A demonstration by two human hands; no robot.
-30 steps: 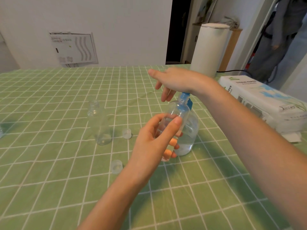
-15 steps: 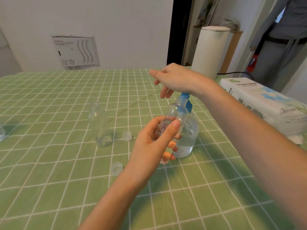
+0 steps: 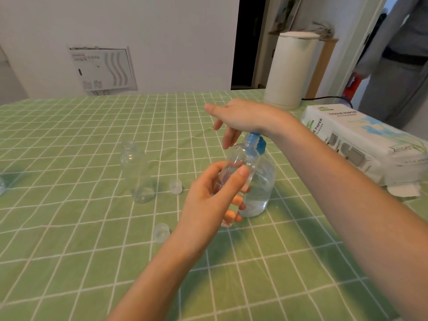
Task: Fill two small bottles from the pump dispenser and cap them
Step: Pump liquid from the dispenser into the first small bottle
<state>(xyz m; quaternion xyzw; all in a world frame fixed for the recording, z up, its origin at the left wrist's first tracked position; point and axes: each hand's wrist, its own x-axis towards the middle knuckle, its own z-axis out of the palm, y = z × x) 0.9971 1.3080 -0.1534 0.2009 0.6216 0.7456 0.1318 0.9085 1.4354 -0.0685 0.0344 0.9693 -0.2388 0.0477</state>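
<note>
While the pump dispenser (image 3: 261, 188) stands on the green checked tablecloth (image 3: 69, 228), everything else is placed against it:

Empty small bottle (image 3: 136, 174): upright and uncapped, well to the left of the dispenser.
Far cap (image 3: 175, 186): lying on the cloth between the empty small bottle and the dispenser.
Near cap (image 3: 161, 232): on the cloth left of the dispenser, closer to the person than the far cap.
Left hand (image 3: 208, 200): just in front of the dispenser, thumb and fingers curled round the held small bottle.
Held small bottle (image 3: 240, 163): clear, tilted, its open neck up at the dispenser's blue pump head (image 3: 257, 142).
Dispenser itself: clear, partly full of clear liquid.
Right hand (image 3: 240, 114): over the pump head with the heel of the hand on it, thumb out to the left, fingers hanging loose and gripping nothing.
White cylinder (image 3: 287, 70): behind the dispenser, to its right.
Tissue paper pack (image 3: 361, 144): well to the right of the dispenser.
</note>
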